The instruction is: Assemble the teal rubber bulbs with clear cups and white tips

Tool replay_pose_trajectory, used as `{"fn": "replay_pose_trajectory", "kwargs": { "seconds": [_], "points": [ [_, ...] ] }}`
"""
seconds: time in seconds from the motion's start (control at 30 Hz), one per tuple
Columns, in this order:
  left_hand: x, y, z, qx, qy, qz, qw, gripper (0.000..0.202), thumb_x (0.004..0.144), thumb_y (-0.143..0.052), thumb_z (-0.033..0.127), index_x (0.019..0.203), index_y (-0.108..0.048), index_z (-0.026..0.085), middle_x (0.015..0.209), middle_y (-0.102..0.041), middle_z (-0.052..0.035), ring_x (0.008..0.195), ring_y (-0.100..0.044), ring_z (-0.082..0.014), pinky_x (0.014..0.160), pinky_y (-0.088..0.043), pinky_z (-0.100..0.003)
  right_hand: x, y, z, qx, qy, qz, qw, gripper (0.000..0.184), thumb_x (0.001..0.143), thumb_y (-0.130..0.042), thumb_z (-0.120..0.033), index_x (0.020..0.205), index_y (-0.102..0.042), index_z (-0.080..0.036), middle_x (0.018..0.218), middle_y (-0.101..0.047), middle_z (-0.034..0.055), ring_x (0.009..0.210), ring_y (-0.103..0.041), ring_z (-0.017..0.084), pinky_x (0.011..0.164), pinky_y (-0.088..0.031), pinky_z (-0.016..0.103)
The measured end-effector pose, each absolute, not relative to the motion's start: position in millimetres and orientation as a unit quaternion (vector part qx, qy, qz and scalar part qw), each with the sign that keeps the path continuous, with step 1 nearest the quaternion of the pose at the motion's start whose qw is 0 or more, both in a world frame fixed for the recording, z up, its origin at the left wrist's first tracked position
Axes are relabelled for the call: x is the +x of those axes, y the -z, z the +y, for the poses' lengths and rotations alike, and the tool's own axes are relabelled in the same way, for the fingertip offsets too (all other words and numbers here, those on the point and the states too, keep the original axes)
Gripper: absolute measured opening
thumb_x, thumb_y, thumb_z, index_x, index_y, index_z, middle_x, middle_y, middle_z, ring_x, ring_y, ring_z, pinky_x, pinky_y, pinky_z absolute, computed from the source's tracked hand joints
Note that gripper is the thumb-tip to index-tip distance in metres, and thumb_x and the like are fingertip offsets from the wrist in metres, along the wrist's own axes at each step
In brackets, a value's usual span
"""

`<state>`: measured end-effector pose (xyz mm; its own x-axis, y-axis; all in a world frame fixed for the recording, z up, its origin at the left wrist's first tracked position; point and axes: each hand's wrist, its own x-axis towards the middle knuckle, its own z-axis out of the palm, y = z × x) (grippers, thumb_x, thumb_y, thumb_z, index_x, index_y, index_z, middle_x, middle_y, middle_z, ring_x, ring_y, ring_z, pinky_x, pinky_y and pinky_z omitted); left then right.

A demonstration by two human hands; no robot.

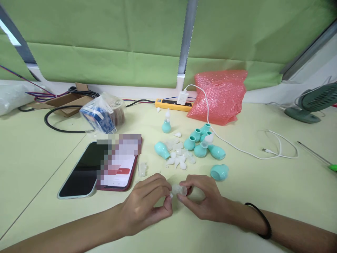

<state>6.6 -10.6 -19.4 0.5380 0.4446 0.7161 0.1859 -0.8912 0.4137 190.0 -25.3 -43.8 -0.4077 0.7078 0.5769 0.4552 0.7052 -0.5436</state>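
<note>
Low in the middle of the view, my right hand (204, 196) pinches a small clear plastic tube (182, 190) with a round rim. My left hand (147, 200) is closed in a pinch on a small white tip (171, 195), right at the tube's left end. Whether the two parts touch is hidden by the fingers. Beyond my hands lies a loose pile of white tips (181, 160) mixed with clear tubes. Teal rubber bulbs (200, 150) stand and lie around it. One bulb (166, 126) stands upright with a clear tube and white tip on it.
Two phones (84, 172) lie on the left, beside a bagged blue item (102, 114). At the back are a yellow power strip (168, 104) and a red bubble-wrap bag (218, 98). A white cable (237, 151), a screwdriver (316, 154) and a fan (313, 102) are on the right.
</note>
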Motion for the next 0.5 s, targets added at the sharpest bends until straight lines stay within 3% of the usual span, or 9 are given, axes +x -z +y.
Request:
{"fn": "replay_pose_trajectory", "kwargs": {
  "seconds": [0.3, 0.5],
  "points": [
    [5.5, 23.1, -6.9, 0.814, -0.415, 0.263, 0.308, 0.014, 0.067, -0.054, 0.003, 0.057, -0.053, 0.012, 0.064, -0.06, -0.005, 0.058, -0.055, -0.0114, 0.051, -0.045, -0.022, 188.6, 42.8, -26.7, -0.302, -0.165, -0.85, 0.4, 0.019, 0.071, -0.055, -0.018, 0.088, -0.047, -0.018, 0.061, -0.055, -0.0008, 0.053, -0.049, 0.009, 0.051, -0.04, 0.021],
    [4.6, 19.6, -4.0, 0.774, -0.375, 0.296, 0.416, 0.007, 0.069, -0.058, 0.008, 0.068, -0.063, 0.012, 0.069, -0.064, -0.0052, 0.063, -0.059, -0.0124, 0.057, -0.048, -0.023, 189.5, 42.7, -24.8, -0.34, -0.186, -0.84, 0.379, 0.011, 0.072, -0.055, -0.022, 0.081, -0.052, -0.017, 0.06, -0.056, -0.0004, 0.053, -0.049, 0.009, 0.05, -0.039, 0.02]
  ]
}}
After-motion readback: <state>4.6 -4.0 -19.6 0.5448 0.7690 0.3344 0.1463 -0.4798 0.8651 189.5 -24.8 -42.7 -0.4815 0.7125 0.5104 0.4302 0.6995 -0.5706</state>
